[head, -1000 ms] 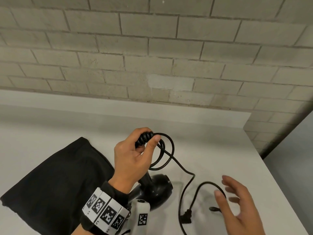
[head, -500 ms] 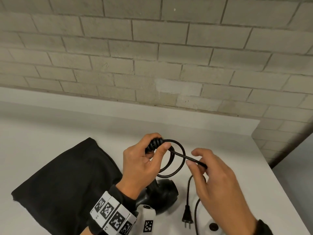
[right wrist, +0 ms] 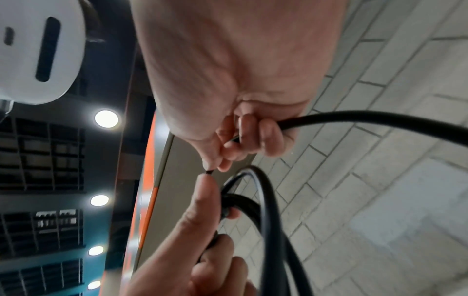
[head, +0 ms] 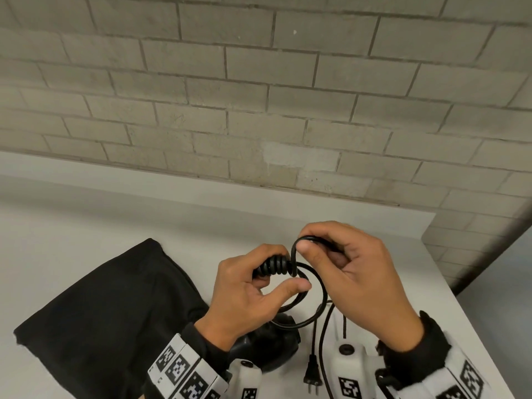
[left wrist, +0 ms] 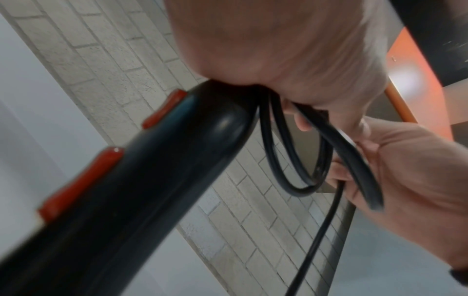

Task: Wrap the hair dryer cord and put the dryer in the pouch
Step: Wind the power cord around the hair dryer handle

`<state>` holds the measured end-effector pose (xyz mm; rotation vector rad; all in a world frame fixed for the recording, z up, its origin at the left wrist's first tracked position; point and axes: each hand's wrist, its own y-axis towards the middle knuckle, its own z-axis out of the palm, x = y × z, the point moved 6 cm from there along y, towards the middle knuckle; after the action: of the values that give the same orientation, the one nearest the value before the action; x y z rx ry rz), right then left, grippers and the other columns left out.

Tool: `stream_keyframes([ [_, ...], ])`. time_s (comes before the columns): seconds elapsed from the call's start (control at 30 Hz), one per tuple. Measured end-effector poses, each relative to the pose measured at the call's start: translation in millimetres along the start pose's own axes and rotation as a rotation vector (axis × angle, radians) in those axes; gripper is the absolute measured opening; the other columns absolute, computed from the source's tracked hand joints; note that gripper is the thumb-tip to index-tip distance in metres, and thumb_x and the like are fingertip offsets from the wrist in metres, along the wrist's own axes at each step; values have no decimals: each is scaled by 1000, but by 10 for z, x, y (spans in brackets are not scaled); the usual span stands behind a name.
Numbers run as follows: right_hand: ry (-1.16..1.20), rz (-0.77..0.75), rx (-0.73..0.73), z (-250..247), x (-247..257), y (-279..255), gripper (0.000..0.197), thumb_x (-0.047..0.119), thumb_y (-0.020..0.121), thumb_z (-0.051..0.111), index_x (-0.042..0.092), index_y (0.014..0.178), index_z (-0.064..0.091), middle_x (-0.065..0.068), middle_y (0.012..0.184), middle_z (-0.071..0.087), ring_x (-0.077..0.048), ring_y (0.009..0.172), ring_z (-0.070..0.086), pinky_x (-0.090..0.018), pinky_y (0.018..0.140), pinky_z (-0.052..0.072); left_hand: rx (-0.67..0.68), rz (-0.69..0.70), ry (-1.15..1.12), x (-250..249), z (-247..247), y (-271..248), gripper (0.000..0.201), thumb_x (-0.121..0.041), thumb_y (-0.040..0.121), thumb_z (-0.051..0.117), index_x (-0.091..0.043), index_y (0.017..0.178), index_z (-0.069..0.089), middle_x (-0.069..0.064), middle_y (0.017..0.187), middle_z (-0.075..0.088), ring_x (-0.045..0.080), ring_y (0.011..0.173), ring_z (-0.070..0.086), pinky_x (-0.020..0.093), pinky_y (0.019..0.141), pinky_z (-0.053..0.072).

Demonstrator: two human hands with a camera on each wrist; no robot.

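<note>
While the left hand grips the hair dryer and the right hand pinches the cord, slack could let loops slip off beneath them.

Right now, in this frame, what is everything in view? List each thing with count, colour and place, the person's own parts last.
hair dryer: 1, black with red buttons on the handle, held above the table below the left hand
cord: 1, black, looped between both hands, the rest hanging down to the table
plug: 1, black, two-pronged, at the cord's end near the table's front edge
pouch: 1, black cloth, lying flat on the table's left part
table: 1, white, against the wall
brick wall: 1, pale grey, behind the table
left hand: 1, grips the ribbed cord collar at the handle's end
right hand: 1, pinches a bend of cord beside the collar
</note>
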<state>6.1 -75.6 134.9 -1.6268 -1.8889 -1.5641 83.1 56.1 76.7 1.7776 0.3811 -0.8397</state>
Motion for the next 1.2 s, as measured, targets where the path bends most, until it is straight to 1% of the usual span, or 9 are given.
stream_keyframes([
  [0.17, 206, 175, 29, 134, -217, 2, 6, 18, 91, 66, 18, 92, 72, 7, 79, 71, -6, 76, 66, -20, 73, 52, 3, 46, -22, -45, 4, -32, 28, -48, 86, 69, -21, 94, 69, -12, 68, 59, 8, 43, 38, 16, 41, 32],
  [0.3, 508, 346, 21, 280, -423, -96, 10, 18, 94, 60, 15, 101, 67, 1, 65, 55, -10, 64, 54, -21, 66, 49, -22, 62, -67, -87, 6, -48, 25, -46, 89, 67, -21, 90, 67, -22, 64, 53, 5, 42, 39, 26, 36, 33],
  [0.43, 653, 384, 14, 358, -515, -204, 11, 22, 94, 62, 13, 96, 69, -15, 84, 64, -23, 80, 62, -31, 77, 52, -45, 59, -88, -108, -11, -53, 27, -47, 91, 65, -20, 90, 65, -28, 62, 49, -3, 44, 36, 18, 39, 32],
  [0.6, 703, 280, 109, 416, -493, -319, 53, 54, 81, 71, 9, 108, 67, -7, 104, 73, -20, 96, 67, -27, 82, 52, -46, 70, -155, -187, 13, -36, 41, -40, 94, 60, 1, 92, 64, -37, 69, 55, -17, 53, 50, 2, 53, 39],
  [0.73, 581, 258, 80, 425, -521, -345, 31, 34, 81, 77, 11, 101, 70, -4, 92, 74, -14, 88, 69, -23, 79, 54, -131, 30, -81, -127, -64, -55, 36, -53, 92, 59, -17, 93, 62, -29, 63, 53, -6, 46, 46, 12, 46, 41],
  [0.83, 530, 259, 65, 429, -567, -351, 39, 47, 78, 76, 11, 92, 72, -7, 78, 72, -18, 77, 69, -25, 75, 55, -152, 19, -70, -127, -78, -54, 35, -53, 92, 59, -18, 93, 61, -30, 61, 53, -8, 46, 45, 8, 50, 40],
  [0.97, 528, 226, 133, 430, -563, -327, 27, 43, 84, 72, 16, 86, 73, -5, 69, 68, -17, 70, 65, -27, 73, 52, -140, -4, -29, -88, -86, -72, 29, -58, 89, 60, -31, 98, 63, -19, 62, 57, -1, 46, 46, 11, 51, 43],
  [1.07, 493, 200, 191, 399, -554, -298, 22, 40, 88, 68, 18, 82, 72, -2, 67, 66, -16, 67, 62, -30, 72, 51, -72, -50, 3, -62, -84, -67, 28, -60, 87, 60, -42, 108, 64, -8, 74, 66, 10, 61, 62, 18, 62, 51],
  [1.2, 426, 184, 247, 340, -559, -246, 17, 33, 92, 65, 20, 81, 70, 0, 67, 64, -15, 66, 60, -32, 71, 50, 51, -105, 17, -53, -92, -24, 28, -53, 86, 67, -34, 107, 68, -16, 88, 71, 6, 81, 68, 13, 75, 50],
])
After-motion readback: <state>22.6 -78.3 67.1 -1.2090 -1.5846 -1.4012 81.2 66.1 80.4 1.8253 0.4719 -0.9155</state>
